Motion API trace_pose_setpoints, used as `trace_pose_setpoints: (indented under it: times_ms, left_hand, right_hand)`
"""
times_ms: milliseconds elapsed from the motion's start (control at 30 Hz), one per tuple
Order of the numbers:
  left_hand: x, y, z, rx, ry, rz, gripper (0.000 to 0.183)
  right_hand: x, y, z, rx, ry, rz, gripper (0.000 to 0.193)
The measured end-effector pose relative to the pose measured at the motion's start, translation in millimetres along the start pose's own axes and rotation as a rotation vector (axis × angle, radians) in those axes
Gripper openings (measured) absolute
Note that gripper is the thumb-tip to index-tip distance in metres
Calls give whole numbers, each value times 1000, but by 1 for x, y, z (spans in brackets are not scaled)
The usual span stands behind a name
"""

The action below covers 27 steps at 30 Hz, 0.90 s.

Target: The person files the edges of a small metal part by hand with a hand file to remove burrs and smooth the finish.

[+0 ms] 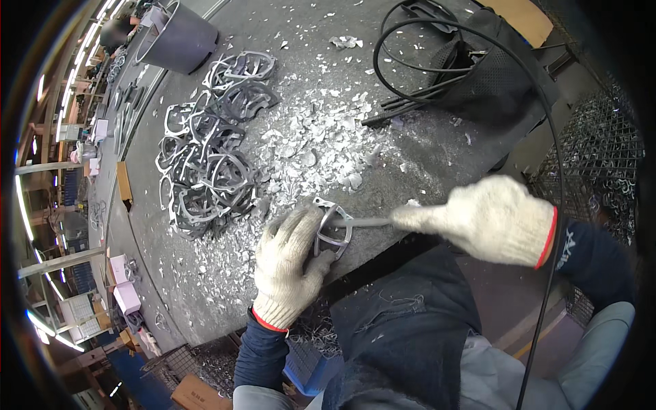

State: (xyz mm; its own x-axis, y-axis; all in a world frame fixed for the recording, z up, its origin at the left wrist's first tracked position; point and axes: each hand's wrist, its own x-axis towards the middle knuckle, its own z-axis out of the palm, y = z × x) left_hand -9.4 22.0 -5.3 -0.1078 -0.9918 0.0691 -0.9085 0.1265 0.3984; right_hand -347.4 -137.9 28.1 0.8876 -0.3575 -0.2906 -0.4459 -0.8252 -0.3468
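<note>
My left hand (289, 263), in a white knitted glove with a red cuff, grips a grey metal frame part (335, 236) at the table's near edge. From the right, my right hand (482, 220), gloved the same way, is closed round a slim grey file-like tool (365, 223). The tool's far end reaches into the opening of the frame part; its exact contact is too small to tell. Left of my hands lies a pile of similar metal frame parts (212, 171). Thin silvery flakes (307, 154) are scattered beside the pile.
A grey bucket (179, 39) stands at the far left. At the far right lies a black mesh bag (478, 82), with a black cable (557, 157) looping down past my right forearm. Wire baskets (594, 150) of metal parts stand off the table's right side.
</note>
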Motion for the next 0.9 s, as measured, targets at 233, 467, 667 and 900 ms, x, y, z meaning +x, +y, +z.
trace_pose_setpoints:
  times_ms: [233, 467, 667, 900]
  left_hand:
    - [2, -5, 5, -36, 24, 53, 82]
    - [-5, -4, 11, -12, 79, 147, 80]
    - [-18, -2, 18, -7, 174, 169, 83]
    - [-24, 0, 18, 83, 214, 280, 87]
  right_hand:
    - [18, 17, -15, -93, 109, -84, 78]
    - [-19, -11, 8, 18, 134, -10, 73]
    - [-40, -56, 38, -21, 34, 136, 68]
    - [-41, -66, 31, 1468, -523, 419, 99]
